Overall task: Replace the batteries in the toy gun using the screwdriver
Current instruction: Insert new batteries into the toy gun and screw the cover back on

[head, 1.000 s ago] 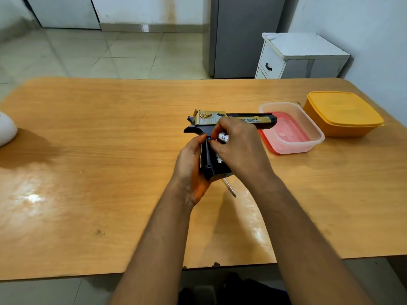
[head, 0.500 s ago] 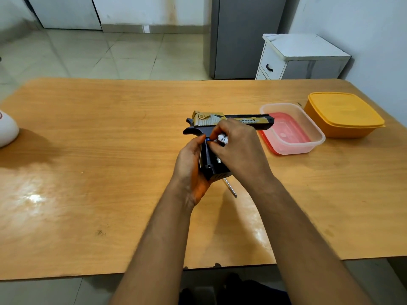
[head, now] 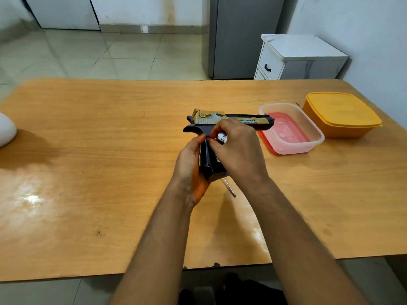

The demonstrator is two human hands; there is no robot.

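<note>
A person's two bare forearms reach from 6 o'clock over a wooden desk [head: 110, 150]. At the centre of the view both hands hold a black and gold toy gun [head: 222, 120], its barrel pointing toward 3 o'clock and its handle toward the person. Gold lettering on the slide reads partly "...SERT EAGLE", with smaller print below that is too small to read.

The left hand [head: 190, 164] grips the gun's handle from the 9 o'clock side, fingers curled round it. The right hand [head: 237, 150] covers the handle from the 3 o'clock side, its fingertips pinching a small silver-ended battery [head: 222, 137] at the handle's upper part. The battery's label cannot be read.

A thin metal screwdriver [head: 229, 189] shaft lies on the desk just below the gun's handle, at 6 o'clock of the hands; its own handle is hidden.

At 3 o'clock, near the muzzle, sits a clear tub [head: 293, 128] on a red lid. Beside it at 2 o'clock is a closed orange box [head: 341, 113]. A white object [head: 6, 129] sits at the 9 o'clock edge.
</note>
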